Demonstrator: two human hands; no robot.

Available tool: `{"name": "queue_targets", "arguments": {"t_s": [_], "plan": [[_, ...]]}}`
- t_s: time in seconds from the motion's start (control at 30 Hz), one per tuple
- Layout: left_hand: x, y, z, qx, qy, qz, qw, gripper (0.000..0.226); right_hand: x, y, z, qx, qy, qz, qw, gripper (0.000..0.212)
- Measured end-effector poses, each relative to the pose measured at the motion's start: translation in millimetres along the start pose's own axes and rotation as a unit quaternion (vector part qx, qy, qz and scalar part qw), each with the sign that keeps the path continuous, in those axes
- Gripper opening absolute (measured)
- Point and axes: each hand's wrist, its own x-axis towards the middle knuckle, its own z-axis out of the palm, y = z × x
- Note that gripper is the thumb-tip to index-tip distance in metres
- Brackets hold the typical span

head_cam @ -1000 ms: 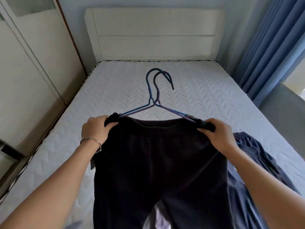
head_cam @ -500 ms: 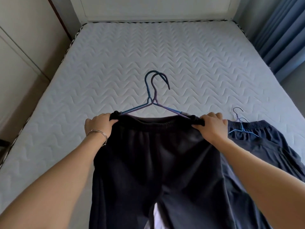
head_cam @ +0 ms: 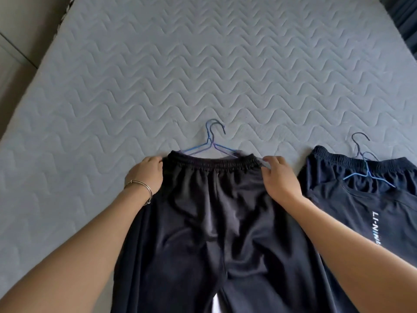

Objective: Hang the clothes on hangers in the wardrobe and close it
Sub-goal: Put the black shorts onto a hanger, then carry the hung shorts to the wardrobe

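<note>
Black trousers (head_cam: 212, 213) lie flat on the grey quilted mattress (head_cam: 203, 64), waistband away from me. Two blue wire hangers (head_cam: 213, 143) sit together at the waistband, hooks pointing up the bed, their lower parts hidden under the fabric. My left hand (head_cam: 145, 175), with a thin bracelet on the wrist, grips the waistband's left corner. My right hand (head_cam: 278, 179) pinches the right corner. A second dark pair with white lettering (head_cam: 365, 206) lies to the right, with blue wire hangers (head_cam: 366, 168) resting on top of it.
The mattress stretches far ahead and to the left of the trousers. A beige wardrobe panel (head_cam: 20, 41) runs along the bed's left side. Dark blue curtain (head_cam: 406, 16) shows at the top right corner.
The trousers, held up by both hands before, now lie on the mattress over the hangers. My view has tilted down, so the headboard is out of sight and the second pair shows.
</note>
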Motion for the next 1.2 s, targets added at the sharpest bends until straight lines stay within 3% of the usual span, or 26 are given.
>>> {"name": "queue_targets", "arguments": {"t_s": [0.2, 0.43, 0.67, 0.77, 0.87, 1.0, 1.1, 1.2], "plan": [[-7.3, -32.3, 98.3, 0.088, -0.157, 0.026, 0.983, 0.053, 14.2, 11.3, 64.0, -0.061, -0.095, -0.021, 0.993, 0.03], [13.4, -39.6, 153.2, 0.116, -0.184, 0.018, 0.976, 0.091, 78.8, -21.4, 104.1, -0.02, -0.09, -0.032, 0.995, 0.041], [15.7, -49.0, 184.5, 0.089, -0.099, 0.013, 0.991, 0.096, 120.1, -49.4, 144.2, -0.063, -0.138, -0.04, 0.988, 0.048], [15.9, -50.3, 187.8, 0.074, -0.104, 0.013, 0.992, 0.094, 124.1, -52.4, 140.9, -0.042, -0.098, -0.025, 0.994, 0.042], [13.5, -45.8, 182.1, 0.076, -0.124, 0.017, 0.989, 0.103, 119.1, -58.5, 122.2, 0.048, -0.06, -0.034, 0.996, 0.031], [11.7, -37.0, 152.2, 0.092, -0.184, -0.007, 0.979, 0.087, 87.0, -74.8, 92.4, 0.098, -0.078, -0.081, 0.989, 0.018], [-2.0, -20.8, 110.6, 0.011, -0.212, -0.029, 0.977, 0.063, 57.3, -91.1, 62.4, 0.127, -0.072, -0.095, 0.985, 0.015], [-31.5, -5.0, 67.0, -0.019, -0.122, 0.019, 0.992, 0.052, 29.8, -111.7, 14.8, 0.17, -0.045, -0.09, 0.98, 0.009]]}}
